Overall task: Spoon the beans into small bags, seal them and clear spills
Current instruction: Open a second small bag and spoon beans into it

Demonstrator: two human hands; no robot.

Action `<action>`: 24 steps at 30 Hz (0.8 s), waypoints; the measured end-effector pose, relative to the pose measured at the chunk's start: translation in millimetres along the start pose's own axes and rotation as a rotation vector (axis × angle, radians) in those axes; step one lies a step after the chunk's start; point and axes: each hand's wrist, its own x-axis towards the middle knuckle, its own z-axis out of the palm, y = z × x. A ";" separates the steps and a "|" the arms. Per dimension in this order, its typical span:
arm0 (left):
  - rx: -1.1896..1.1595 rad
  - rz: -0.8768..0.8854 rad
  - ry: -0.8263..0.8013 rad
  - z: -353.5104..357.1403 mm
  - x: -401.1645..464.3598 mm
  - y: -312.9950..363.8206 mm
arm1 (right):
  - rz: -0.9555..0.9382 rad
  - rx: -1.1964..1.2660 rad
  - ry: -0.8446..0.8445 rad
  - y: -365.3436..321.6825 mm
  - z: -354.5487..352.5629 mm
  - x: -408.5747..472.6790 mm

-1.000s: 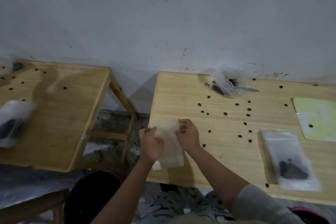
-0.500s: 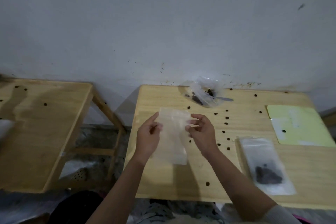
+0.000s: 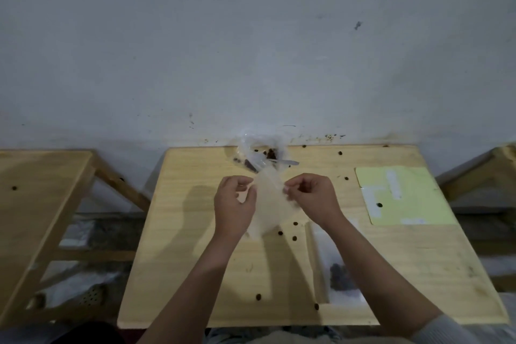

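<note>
Table (image 3: pixel 178 260) nearer — bag (image 3: pixel 269 204) higher.

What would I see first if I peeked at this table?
First, two hands up over the middle of the table: the left hand and the right hand pinch the top of an empty little bag. Then dark beans dotted across the wooden table, and a crinkly bean bag by the wall.
</note>
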 end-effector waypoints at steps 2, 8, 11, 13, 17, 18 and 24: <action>-0.127 -0.064 -0.084 15.1 -5.4 13.9 | 0.000 0.036 -0.022 2.4 -6.5 -1.1; -0.327 -0.180 -0.138 40.3 -14.4 35.0 | 0.016 0.128 -0.176 0.7 -26.9 -4.0; -0.359 -0.229 -0.108 42.0 -14.2 42.0 | 0.005 0.142 -0.238 -0.2 -34.0 -4.0; -0.384 -0.257 -0.109 42.4 -13.3 46.6 | -0.018 0.181 -0.258 -2.1 -35.9 -3.9; -0.416 -0.271 -0.135 39.8 -12.0 51.9 | -0.024 0.226 -0.262 -3.0 -37.6 0.8; -0.416 -0.268 -0.139 38.5 -11.7 52.8 | -0.021 0.235 -0.270 -2.8 -37.7 1.4; -0.378 -0.268 -0.142 35.8 -8.6 54.3 | 0.021 0.245 -0.273 -2.2 -38.0 3.3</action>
